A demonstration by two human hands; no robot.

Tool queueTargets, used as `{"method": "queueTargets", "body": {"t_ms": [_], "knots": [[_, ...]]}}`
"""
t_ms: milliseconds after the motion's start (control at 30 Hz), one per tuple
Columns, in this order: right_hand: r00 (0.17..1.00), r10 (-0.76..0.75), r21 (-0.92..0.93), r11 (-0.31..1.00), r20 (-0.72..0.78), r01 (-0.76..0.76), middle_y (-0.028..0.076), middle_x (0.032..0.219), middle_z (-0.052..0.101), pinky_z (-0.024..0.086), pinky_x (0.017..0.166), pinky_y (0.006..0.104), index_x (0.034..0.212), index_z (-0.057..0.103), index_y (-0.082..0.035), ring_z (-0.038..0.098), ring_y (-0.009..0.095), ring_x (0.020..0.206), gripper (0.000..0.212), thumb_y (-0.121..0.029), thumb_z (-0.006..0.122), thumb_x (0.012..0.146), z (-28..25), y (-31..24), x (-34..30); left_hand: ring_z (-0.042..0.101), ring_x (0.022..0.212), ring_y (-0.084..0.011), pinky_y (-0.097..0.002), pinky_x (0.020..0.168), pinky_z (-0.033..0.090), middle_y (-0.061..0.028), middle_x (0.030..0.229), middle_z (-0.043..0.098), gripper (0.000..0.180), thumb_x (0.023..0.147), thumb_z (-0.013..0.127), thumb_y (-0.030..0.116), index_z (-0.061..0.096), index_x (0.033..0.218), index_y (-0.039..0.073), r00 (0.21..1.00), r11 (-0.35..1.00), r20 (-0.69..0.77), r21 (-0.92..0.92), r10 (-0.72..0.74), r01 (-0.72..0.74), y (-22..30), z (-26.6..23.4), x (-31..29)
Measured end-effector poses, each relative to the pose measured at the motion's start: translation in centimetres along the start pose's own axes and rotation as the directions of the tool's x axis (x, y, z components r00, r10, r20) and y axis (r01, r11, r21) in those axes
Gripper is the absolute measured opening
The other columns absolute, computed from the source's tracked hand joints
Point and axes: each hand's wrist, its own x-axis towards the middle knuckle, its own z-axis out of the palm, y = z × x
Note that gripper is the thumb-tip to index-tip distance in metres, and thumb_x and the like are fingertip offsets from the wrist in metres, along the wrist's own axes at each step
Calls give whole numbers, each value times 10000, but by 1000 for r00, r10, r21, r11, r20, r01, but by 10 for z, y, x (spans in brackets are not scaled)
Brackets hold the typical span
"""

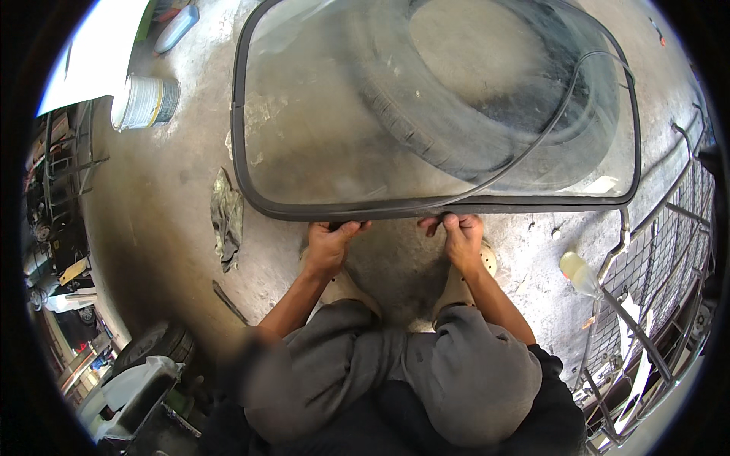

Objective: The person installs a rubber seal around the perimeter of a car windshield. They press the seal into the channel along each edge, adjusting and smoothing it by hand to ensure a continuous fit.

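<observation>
Windscreen [426,114]: lies flat over a tyre [456,129], at 12 o'clock from the knees.
Rubber seal [365,210]: near edge; step looks like seating it.
Left hand [328,245]: pinching seal.
Right hand [461,237]: pinching seal at 1 o'clock; the next move needs firm, even pressing.

forearms: bare, no sleeves showing, no gloves on left hand [328,245] or right hand [462,242] | legs: loose grey cloth trousers [456,372], creased at the knees | feet: pale tan perforated clog shoes [465,280] | torso: dark garment at lower edge
</observation>
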Motion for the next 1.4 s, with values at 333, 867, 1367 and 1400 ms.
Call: {"method": "queueTargets", "body": {"t_ms": [333,867,1367,1400], "knots": [[921,372,-513,816,114,-266,106,719,663,481,587,284,812,647,36,595,150,626,609,-515,421,938,-17,-28,3,654,888,-242,-409,806,545,-119,961,664,143,852,630,54,625,980,-10,1000,986,11,169,-15,13,-1,7,-1],[783,-76,-780,67,618,622,36,735,548,406,703,358,720,603,-92,554,224,758,148,-208,692,744,87,-78,54,558,800,-119,-267,729,461,-69,893,597,275,1000,386,205,522,1010,-34,999,949,-18,314,34,-27,0,40,-17],[899,438,-995,91,6,-38,216,728,640,507,662,442,744,667,18,629,394,716,251,-232,646,758,131,-100,67,596,694,-207,-344,637,449,-164,762,633,279,954,458,162,586,886,-75,988,831,-95,554,120,-48,-3,34,-17],[887,462,-997,78,25,-12,216,722,639,508,665,438,731,667,20,629,394,715,250,-228,645,755,130,-99,71,595,686,-211,-347,630,447,-171,756,630,279,952,459,162,588,881,-75,989,818,-98,574,110,-34,-9,30,-16]]}}
